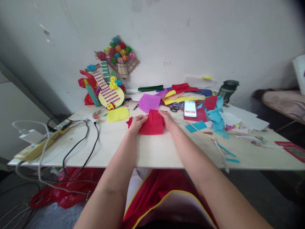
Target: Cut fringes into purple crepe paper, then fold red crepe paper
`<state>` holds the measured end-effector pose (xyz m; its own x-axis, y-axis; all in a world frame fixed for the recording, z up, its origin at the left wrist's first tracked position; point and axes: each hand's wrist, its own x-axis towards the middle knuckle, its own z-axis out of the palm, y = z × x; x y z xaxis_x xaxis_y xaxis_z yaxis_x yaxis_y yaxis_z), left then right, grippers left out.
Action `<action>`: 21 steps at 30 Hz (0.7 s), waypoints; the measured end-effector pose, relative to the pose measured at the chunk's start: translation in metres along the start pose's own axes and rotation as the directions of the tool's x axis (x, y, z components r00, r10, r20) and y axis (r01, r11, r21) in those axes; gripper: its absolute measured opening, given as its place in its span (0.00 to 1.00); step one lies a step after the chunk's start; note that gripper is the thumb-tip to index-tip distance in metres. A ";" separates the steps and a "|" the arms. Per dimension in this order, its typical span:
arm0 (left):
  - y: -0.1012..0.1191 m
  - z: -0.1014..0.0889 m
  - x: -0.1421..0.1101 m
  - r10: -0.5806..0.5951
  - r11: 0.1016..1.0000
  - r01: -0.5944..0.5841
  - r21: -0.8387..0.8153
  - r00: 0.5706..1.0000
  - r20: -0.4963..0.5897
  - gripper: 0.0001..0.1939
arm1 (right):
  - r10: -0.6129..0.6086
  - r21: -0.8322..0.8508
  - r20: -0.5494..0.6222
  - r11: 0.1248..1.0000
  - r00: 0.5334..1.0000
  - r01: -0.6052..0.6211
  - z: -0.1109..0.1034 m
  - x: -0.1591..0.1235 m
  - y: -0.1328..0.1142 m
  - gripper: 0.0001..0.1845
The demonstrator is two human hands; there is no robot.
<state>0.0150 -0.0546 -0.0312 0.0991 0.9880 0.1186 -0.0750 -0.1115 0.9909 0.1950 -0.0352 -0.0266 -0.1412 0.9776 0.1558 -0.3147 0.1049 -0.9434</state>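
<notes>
A red sheet of crepe paper (153,125) lies near the middle of the table, between my two hands. My left hand (138,123) pinches its left side, thumb on top near the upper edge. Closed at the right edge is my right hand (167,120), its thumb at the upper corner and its other fingers partly hidden. Small pointed bits of red paper stick out left of my left hand. Just beyond the sheet lies purple paper (150,101), with black-handled scissors (174,109) to its right.
Yellow paper (118,114) and a glue gun (90,118) lie left. A power strip (43,144) with trailing cables stands at the left edge. Paper flower crafts (111,95) lean on the wall. A phone (190,108), blue scraps, a wooden stick (200,132) and a dark bottle (228,89) are right.
</notes>
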 end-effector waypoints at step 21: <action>0.005 0.009 -0.003 0.021 0.997 -0.018 0.076 0.999 -0.047 0.19 | 0.061 -0.149 -0.013 0.987 0.998 -0.062 0.003 0.000 0.003 0.18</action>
<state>0.0236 -0.0590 -0.0259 0.0504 0.9893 0.1368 -0.0011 -0.1369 0.9906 0.1910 -0.0358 -0.0283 -0.1484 0.9844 0.0942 -0.1622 0.0697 -0.9843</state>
